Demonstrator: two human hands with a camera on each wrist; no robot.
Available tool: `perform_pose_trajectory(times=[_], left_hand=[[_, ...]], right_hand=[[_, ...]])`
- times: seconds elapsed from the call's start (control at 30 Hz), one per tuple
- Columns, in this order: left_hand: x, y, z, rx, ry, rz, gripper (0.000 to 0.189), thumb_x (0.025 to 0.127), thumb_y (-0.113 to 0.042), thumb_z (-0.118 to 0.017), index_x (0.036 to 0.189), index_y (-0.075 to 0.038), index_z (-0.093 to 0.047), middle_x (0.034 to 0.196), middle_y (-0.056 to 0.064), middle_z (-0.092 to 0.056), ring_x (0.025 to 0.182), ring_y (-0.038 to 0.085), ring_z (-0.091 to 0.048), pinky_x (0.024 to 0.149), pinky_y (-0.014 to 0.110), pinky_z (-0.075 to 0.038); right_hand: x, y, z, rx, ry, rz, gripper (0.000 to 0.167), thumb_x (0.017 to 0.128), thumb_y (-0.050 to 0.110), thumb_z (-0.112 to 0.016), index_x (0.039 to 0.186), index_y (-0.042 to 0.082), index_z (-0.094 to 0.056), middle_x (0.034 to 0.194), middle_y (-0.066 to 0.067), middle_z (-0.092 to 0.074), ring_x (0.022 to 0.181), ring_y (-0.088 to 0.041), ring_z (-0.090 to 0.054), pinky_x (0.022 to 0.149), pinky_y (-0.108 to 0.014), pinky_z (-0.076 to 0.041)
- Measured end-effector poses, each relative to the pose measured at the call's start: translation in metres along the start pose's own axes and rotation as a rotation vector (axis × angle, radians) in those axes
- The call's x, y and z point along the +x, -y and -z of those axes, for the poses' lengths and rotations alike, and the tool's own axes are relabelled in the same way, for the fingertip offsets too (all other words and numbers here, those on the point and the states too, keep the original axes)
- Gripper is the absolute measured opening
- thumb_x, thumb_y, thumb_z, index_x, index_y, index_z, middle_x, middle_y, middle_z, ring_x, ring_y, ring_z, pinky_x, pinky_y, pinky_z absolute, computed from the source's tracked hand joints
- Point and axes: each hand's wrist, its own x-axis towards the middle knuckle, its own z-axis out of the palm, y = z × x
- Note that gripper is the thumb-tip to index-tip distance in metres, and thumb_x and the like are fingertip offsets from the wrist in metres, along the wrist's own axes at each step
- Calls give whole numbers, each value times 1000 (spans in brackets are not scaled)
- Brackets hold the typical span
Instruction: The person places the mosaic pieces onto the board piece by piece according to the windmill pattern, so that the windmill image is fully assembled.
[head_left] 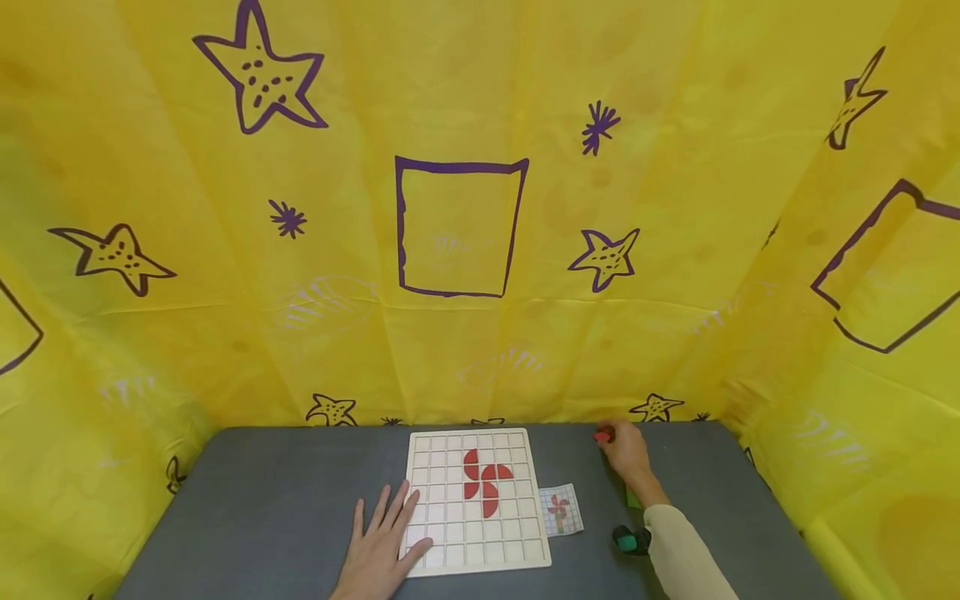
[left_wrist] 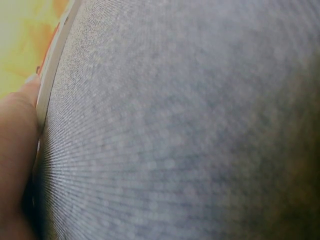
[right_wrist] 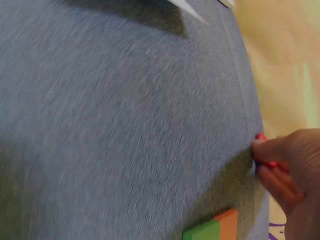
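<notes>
pinching a red piece (head_left: 603, 437) in my right hand (head_left: 628, 452), fingers closed on it, far up the worktop (head_left: 277, 500)! my left hand (head_left: 381, 546), fingers spread, touches the white board (head_left: 517, 546) at its left edge; red shapes (head_left: 490, 507) pinwheel across its grid, picture card (head_left: 564, 523) just to the right.

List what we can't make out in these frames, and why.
- Red piece: full shape; right hand covers part, head and right wrist views.
- Green block, orange block: right wrist view, cut by bottom edge.
- Card: fine detail too small, head view.
- Left hand: left wrist view, cut by left edge.
</notes>
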Motion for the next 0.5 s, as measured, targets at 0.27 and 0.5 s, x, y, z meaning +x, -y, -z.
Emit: perform_pose_trajectory(times=[0.27,0.5], left_hand=[[-1,1,-1,-4,-27,-17,79,92,-68,-46,152,-18,-38,160,4,-29,146,38,-21,113,66,-1],[-1,2,-2,13,-26,-18,80,91,-70,-43,153,-19,-38,160,4,-29,146,38,-21,113,65,0]], right_hand=[[-5,-4,6,106,78,7,22,81,-10,-72,103,-6,-71,89,-15,-72,84,-31,-68,69,-40,-58],[-6,6,13,99,67,64,22,82,-4,-75,103,-4,-73,91,-15,-73,85,-31,-70,71,-41,-58]])
